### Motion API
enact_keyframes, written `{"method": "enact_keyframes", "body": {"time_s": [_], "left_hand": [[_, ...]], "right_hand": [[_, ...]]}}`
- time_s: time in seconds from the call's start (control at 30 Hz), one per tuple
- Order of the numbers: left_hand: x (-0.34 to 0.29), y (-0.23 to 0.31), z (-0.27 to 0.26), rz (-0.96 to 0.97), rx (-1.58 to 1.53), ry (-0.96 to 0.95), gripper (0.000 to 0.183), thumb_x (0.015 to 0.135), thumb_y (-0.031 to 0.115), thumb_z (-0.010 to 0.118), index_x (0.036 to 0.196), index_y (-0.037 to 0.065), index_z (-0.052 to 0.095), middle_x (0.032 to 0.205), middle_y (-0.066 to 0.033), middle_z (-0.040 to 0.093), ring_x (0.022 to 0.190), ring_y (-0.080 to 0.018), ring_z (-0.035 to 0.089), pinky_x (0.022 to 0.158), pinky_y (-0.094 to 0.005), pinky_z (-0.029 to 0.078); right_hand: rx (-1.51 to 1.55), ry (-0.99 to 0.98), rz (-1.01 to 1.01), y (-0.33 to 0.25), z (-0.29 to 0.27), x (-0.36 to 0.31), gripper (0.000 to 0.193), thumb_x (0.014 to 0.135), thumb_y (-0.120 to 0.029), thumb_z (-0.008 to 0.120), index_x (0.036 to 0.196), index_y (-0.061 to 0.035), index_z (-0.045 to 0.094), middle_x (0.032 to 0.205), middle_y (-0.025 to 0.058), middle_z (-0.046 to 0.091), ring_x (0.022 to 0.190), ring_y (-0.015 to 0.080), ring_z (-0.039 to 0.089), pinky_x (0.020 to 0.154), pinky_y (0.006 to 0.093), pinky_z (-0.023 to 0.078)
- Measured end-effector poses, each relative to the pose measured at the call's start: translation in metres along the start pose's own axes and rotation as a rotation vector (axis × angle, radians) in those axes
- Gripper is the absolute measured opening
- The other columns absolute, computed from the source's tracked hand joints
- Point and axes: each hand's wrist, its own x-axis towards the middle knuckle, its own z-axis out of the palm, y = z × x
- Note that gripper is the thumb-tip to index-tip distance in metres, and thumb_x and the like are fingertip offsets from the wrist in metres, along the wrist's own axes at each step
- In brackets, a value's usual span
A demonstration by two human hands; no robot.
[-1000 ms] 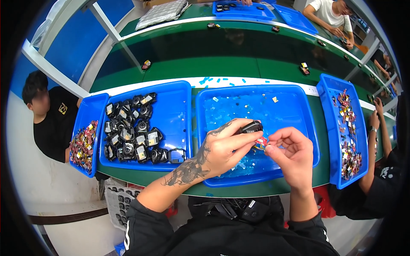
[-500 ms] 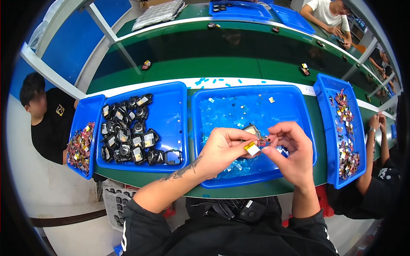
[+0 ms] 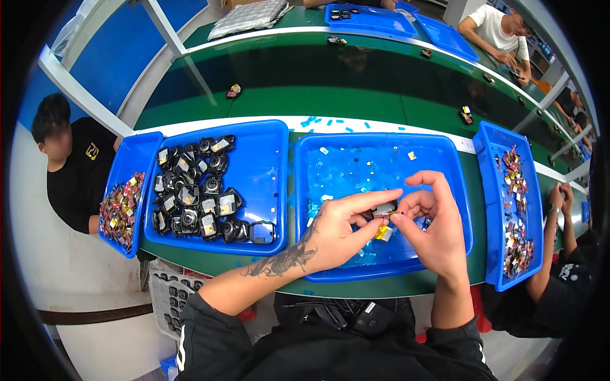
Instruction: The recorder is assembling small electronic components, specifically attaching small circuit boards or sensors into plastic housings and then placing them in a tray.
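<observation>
Over the middle blue tray (image 3: 459, 190), my left hand (image 3: 343, 232) is closed around a small black housing with a grey face (image 3: 383, 208), its index finger stretched along the top. A small battery with yellow tape (image 3: 384, 233) hangs below the left fingertips. My right hand (image 3: 433, 219) pinches between thumb and fingers the end of a small circuit board (image 3: 396, 214), mostly hidden by the fingertips. I cannot tell whether board and battery are still joined to the housing. Blue film scraps (image 3: 337, 168) cover the tray's bottom.
A blue tray (image 3: 257, 165) of black housings (image 3: 190, 193) stands to the left. Narrow blue trays with red boards and batteries flank it at far left (image 3: 152, 149) and right (image 3: 486, 190). Beyond a white ledge runs a green conveyor (image 3: 318, 95) carrying several parts. Other people sit around.
My view has shifted slightly. My left index finger has stretched out over the housing, and the yellow-taped battery has dropped and tilted below the fingers. My right hand keeps its pinch.
</observation>
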Motion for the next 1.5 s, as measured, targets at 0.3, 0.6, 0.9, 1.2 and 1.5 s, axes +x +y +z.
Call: {"method": "enact_keyframes", "body": {"time_s": [0.3,0.6,0.9,1.2,1.5], "left_hand": [[-0.002,0.002,0.006,-0.096,-0.1,0.083,0.045,0.089,-0.007,0.058,0.133,0.004,0.055,0.128,-0.0142,0.06,0.109,-0.0159,0.061,0.078,-0.0245,0.057],[-0.005,-0.003,0.004,-0.077,-0.215,0.109,0.053,0.093,-0.009,0.051,0.143,0.007,0.041,0.127,-0.0156,0.059,0.115,-0.0177,0.058,0.091,-0.0291,0.052],[-0.024,0.033,-0.059,0.106,0.818,0.106,0.061,0.087,0.01,0.065,0.143,0.011,0.039,0.14,-0.0222,0.042,0.108,-0.0303,0.062,0.087,-0.0384,0.054],[-0.111,0.031,-0.13,-0.202,1.484,0.41,0.033,0.077,0.02,0.075,0.104,0.004,0.064,0.097,-0.0108,0.061,0.098,-0.0346,0.057,0.088,-0.0425,0.047],[-0.08,0.041,-0.135,-0.132,1.205,0.464,0.03,0.081,0.003,0.067,0.11,0.005,0.063,0.089,-0.0175,0.063,0.084,-0.0347,0.064,0.071,-0.0399,0.052]], "right_hand": [[-0.108,0.013,0.025,-0.002,0.001,-0.001,0.052,0.076,0.01,0.069,0.119,-0.0044,0.045,0.075,0.0002,0.057,0.069,0.0056,0.054,0.063,0.0193,0.042],[0.04,0.016,0.059,0.006,0.02,0.002,0.05,0.08,0.007,0.068,0.125,-0.0035,0.047,0.088,0.003,0.057,0.081,0.0094,0.058,0.069,0.0231,0.052],[-0.052,-0.189,0.018,0.012,0.005,0.082,0.045,0.08,0.006,0.067,0.122,-0.0024,0.05,0.087,0.0081,0.064,0.074,0.0116,0.061,0.069,0.0259,0.052],[-0.617,0.104,0.246,0.115,-0.037,0.239,0.059,0.058,-0.014,0.091,0.107,-0.0019,0.06,0.096,0.0148,0.068,0.09,0.0246,0.065,0.08,0.0341,0.051],[-0.405,0.267,0.064,0.11,-0.101,0.203,0.036,0.071,-0.004,0.075,0.105,-0.0029,0.065,0.095,0.013,0.066,0.089,0.0236,0.064,0.08,0.0343,0.052]]}}
